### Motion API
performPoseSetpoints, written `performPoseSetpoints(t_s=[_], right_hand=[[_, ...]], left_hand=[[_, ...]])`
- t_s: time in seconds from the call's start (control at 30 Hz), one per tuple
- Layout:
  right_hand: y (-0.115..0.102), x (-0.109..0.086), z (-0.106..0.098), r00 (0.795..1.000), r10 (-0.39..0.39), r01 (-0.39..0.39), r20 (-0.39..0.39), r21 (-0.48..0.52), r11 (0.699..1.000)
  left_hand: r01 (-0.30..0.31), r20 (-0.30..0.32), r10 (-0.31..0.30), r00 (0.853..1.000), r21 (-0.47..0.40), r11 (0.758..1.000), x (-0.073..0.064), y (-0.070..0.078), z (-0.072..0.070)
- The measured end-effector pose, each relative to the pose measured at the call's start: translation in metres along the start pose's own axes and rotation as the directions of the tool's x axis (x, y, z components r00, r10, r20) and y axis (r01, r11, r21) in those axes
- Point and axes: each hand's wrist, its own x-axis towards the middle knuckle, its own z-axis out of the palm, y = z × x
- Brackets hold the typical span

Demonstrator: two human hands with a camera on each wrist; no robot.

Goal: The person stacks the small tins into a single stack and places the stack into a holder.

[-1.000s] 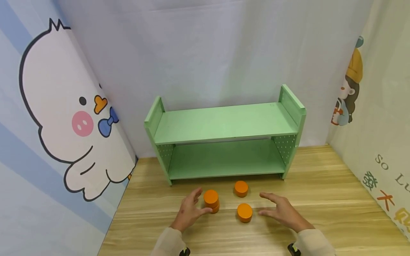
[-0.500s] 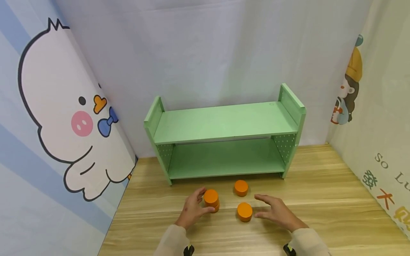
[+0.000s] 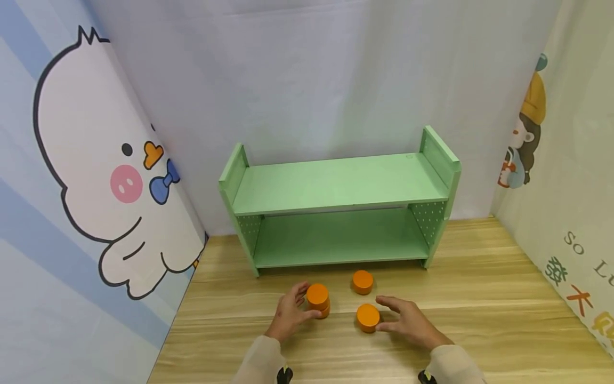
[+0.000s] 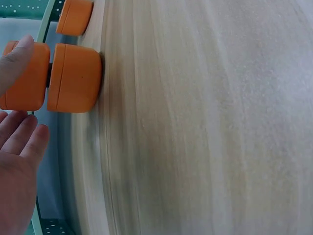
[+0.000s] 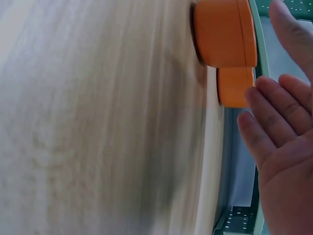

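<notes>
In the head view, two squat round orange containers stand stacked, with the upper container (image 3: 317,295) directly over the lower one (image 3: 324,312). My left hand (image 3: 288,316) is at the stack's left side, thumb across its front and fingers behind. The left wrist view shows the thumb (image 4: 17,61) overlapping the upper container and relaxed fingertips close beside it. My right hand (image 3: 410,321) lies just right of a single orange container (image 3: 368,318), thumb tip near its side and fingers apart. Another orange container (image 3: 362,282) stands behind that one. Seams run around the containers' sides.
A light green two-tier shelf (image 3: 340,184) stands behind the containers on the wood-grain table (image 3: 479,282). A grey-white cloth (image 3: 297,80) hangs behind it. Printed cloths with cartoon figures border the left and right sides.
My right hand has moved left, close to the front single container. My left hand has shifted slightly right, nearer the stack. The containers stay where they were.
</notes>
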Motion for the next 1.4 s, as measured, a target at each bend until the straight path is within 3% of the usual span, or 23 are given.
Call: performPoseSetpoints(t_s=[0.23,0.67,1.1,1.4], right_hand=[[0.004,0.002,0.005,0.999,0.034,-0.035,0.009,0.053,0.998],[0.009,0.006,0.014,0.997,0.081,-0.081,0.000,0.094,0.992],[0.010,0.006,0.020,0.997,0.067,-0.065,-0.024,0.079,0.995],[0.012,0.008,0.024,0.997,0.072,-0.067,-0.033,0.130,0.989]], left_hand=[[0.033,-0.009,-0.033,0.999,-0.003,0.999,0.002,-0.003,0.005],[0.030,-0.029,-0.031,0.999,-0.034,0.999,0.005,-0.009,0.008],[0.058,-0.026,-0.060,0.998,-0.073,0.996,0.003,-0.010,0.010],[0.070,-0.038,-0.075,0.996,-0.123,0.990,0.003,-0.011,0.012]])
